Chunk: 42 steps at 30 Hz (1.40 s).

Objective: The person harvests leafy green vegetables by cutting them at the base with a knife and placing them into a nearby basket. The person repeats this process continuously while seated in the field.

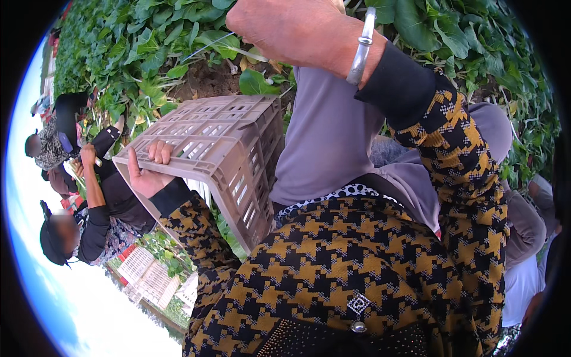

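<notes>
My left hand (154, 172) grips the rim of a tipped, greyish-pink slatted plastic crate (200, 120), with several fingers curled over the edge and one finger raised. The crate stands tilted beside my left leg, and its open side faces my body. My right hand (290, 31), wearing a silver bangle (361, 47) at the wrist, is closed in a fist at the top of the view. A thin, pale, blade-like strip (207, 47) sticks out from it over the leaves. The far side of this fist is cut off or hidden.
Dense leafy green vegetables (147, 40) grow ahead and to the right, with bare soil (212, 80) near the crate. At the left, a person in a black cap (58, 232) holds pale-stemmed greens; other people are farther off. Stacked crates (147, 276) stand behind; another person's legs (526, 227) show at right.
</notes>
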Each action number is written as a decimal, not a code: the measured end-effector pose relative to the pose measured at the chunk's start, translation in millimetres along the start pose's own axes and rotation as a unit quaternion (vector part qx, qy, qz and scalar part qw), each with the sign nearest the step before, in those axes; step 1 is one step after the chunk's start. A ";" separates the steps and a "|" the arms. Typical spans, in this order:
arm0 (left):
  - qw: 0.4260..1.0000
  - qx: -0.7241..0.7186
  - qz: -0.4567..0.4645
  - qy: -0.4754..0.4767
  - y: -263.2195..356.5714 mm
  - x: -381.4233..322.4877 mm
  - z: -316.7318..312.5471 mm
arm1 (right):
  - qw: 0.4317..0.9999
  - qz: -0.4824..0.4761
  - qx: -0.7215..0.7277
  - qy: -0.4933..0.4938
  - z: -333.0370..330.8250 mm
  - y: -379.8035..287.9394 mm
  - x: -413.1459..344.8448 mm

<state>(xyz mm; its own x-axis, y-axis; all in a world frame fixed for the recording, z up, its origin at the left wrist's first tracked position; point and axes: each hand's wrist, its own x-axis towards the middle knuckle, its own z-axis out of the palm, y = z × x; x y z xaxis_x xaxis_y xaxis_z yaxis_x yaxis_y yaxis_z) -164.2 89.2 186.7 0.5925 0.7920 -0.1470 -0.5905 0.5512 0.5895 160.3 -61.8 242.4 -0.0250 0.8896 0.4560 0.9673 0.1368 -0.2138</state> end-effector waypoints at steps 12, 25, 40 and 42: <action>0.977 0.144 0.024 0.153 -69.2 221.6 -32.4 | 0.997 0.073 -0.024 -0.003 -17.5 34.8 -23.6; 0.831 0.461 0.312 0.000 -88.7 101.2 28.0 | 0.954 0.199 0.008 0.225 -16.6 48.3 -54.4; 0.491 0.378 0.379 -0.688 -170.3 -104.9 319.5 | 0.760 0.536 0.273 0.247 151.4 61.1 -252.3; 0.426 0.342 0.415 -0.728 -165.4 -126.4 341.6 | 0.779 0.515 0.280 0.223 160.9 62.6 -248.8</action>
<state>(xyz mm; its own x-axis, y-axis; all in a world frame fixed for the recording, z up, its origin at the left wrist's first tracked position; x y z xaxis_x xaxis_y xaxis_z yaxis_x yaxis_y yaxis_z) 45.7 -191.7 379.1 0.3417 -0.6365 0.6914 -0.9245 -0.3599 0.1255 186.5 -204.5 -23.4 0.9024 0.4303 0.0227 0.1524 -0.2693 -0.9509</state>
